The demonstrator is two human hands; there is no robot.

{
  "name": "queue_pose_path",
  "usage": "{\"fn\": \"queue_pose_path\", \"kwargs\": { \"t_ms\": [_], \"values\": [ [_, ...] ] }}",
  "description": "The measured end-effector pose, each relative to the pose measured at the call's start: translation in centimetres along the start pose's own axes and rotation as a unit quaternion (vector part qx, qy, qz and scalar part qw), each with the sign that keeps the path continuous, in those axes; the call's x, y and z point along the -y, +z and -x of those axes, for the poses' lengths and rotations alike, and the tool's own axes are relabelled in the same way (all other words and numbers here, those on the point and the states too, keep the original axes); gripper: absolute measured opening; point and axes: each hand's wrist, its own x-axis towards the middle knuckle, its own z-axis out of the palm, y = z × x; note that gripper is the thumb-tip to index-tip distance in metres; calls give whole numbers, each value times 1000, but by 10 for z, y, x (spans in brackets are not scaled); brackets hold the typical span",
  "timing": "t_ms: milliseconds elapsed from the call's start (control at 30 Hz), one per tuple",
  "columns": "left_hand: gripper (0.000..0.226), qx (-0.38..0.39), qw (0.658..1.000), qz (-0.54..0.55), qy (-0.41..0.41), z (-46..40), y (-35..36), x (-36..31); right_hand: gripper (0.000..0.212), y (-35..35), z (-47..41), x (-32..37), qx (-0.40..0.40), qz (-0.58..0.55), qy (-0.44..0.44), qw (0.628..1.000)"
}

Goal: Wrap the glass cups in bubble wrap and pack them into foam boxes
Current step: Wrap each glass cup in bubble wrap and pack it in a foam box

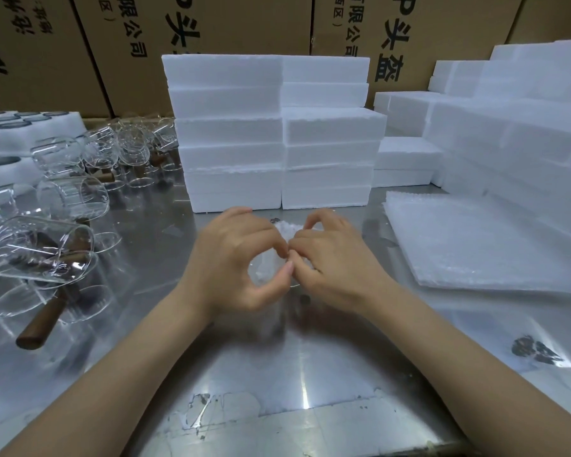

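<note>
At the middle of the metal table a glass cup wrapped in bubble wrap (271,265) stands between my hands. My left hand (241,258) curls around its left side, thumb and fingers forming a ring at its top. My right hand (330,258) pinches the bubble wrap at the cup's top edge, fingertips meeting those of the left hand. Most of the cup is hidden by my hands. Loose glass cups (43,249) with wooden handles lie on their sides at the left. Closed white foam boxes (277,133) are stacked just behind my hands.
A pile of bubble wrap sheets (468,239) lies flat at the right. More foam boxes (515,127) are stacked at the far right. White foam trays (20,130) sit at the far left. Cardboard cartons (211,24) form a wall behind. The metal table (277,374) reaches toward me.
</note>
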Motion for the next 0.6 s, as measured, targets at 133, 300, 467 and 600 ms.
{"fn": "queue_pose_path", "kwargs": {
  "t_ms": [133, 300, 467, 600],
  "values": [
    [41, 79, 997, 3, -13, -2, 3, 6, 22, 1, 0, -3, -11, -68, 22, 997],
    [54, 131, 990, -38, -27, -4, 12, 12, 26, 3, 3, -8, -94, -125, 32, 987],
    [65, 106, 991, 28, -74, -8, 17, 11, 63, 8, -2, -11, -8, 14, -11, 1000],
    [29, -98, 969, 180, -137, -7, 12, 8, 58, 10, -3, -10, -30, 34, 0, 999]
  ]
}}
